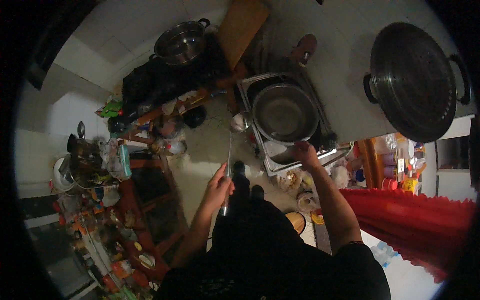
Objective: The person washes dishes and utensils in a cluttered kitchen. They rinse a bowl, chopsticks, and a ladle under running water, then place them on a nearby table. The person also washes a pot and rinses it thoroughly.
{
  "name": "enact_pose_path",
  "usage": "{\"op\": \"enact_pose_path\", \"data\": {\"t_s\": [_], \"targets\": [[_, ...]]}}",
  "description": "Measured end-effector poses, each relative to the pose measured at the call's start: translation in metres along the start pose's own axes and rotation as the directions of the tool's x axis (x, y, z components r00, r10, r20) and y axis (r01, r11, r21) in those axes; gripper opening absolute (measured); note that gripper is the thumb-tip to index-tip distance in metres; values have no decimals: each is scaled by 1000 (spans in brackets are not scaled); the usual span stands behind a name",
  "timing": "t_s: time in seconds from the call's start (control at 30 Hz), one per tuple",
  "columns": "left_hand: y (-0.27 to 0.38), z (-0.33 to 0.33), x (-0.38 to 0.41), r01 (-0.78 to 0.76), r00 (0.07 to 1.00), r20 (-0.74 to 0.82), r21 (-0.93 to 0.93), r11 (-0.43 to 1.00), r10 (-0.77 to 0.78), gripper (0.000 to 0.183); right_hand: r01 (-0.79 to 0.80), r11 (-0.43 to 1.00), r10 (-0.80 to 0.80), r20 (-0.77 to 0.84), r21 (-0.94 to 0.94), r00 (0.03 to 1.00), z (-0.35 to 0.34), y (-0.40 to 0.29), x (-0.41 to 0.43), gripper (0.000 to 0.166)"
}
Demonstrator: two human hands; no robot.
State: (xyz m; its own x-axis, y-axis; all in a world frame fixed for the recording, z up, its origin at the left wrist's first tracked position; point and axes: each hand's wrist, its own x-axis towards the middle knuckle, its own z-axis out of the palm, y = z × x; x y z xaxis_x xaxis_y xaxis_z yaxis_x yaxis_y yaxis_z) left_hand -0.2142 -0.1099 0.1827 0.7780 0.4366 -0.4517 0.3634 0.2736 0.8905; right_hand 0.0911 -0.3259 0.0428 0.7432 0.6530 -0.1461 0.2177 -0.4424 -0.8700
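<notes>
My left hand (218, 187) is closed around the handle of a metal ladle (230, 148). The ladle's bowl (240, 122) points away from me, beside the left edge of a stainless steel sink (267, 159). Within the sink sits a round metal pot (287, 110), its wide mouth facing up. My right hand (307, 154) is at the pot's near rim, fingers curled onto it; dim light blurs the fingertips. Whether the pot holds liquid is hard to tell.
A large, dark two-handled pan (412, 82) stands on the counter at right. Another metal pot (182, 43) rests on the dark stove at upper left. A red ruffled cloth (408, 221) hangs at right. Cluttered shelving (146, 210) lines the left; a wooden board (243, 32) leans at the back.
</notes>
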Motion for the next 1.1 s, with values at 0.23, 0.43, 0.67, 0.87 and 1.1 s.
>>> {"op": "enact_pose_path", "data": {"t_s": [0.23,0.43,0.67,0.87,1.1], "targets": [[32,-36,65,28,999,12,121,992,-30,55,-93,947,-34,-384,-307,923,-70,-117,116,28],[54,-29,133,-50,996,79,212,976,34,56,39,922,-290,-618,-386,731,-103,-189,200,46],[61,9,173,-236,970,112,257,937,214,57,-85,827,-263,-516,-555,815,-125,-162,276,49],[16,-1,146,-31,992,127,147,989,12,59,9,764,-191,-213,-645,958,-117,-205,281,35],[42,13,136,-94,996,23,133,987,92,62,303,912,-397,-404,-277,824,-146,-204,235,27]]}}
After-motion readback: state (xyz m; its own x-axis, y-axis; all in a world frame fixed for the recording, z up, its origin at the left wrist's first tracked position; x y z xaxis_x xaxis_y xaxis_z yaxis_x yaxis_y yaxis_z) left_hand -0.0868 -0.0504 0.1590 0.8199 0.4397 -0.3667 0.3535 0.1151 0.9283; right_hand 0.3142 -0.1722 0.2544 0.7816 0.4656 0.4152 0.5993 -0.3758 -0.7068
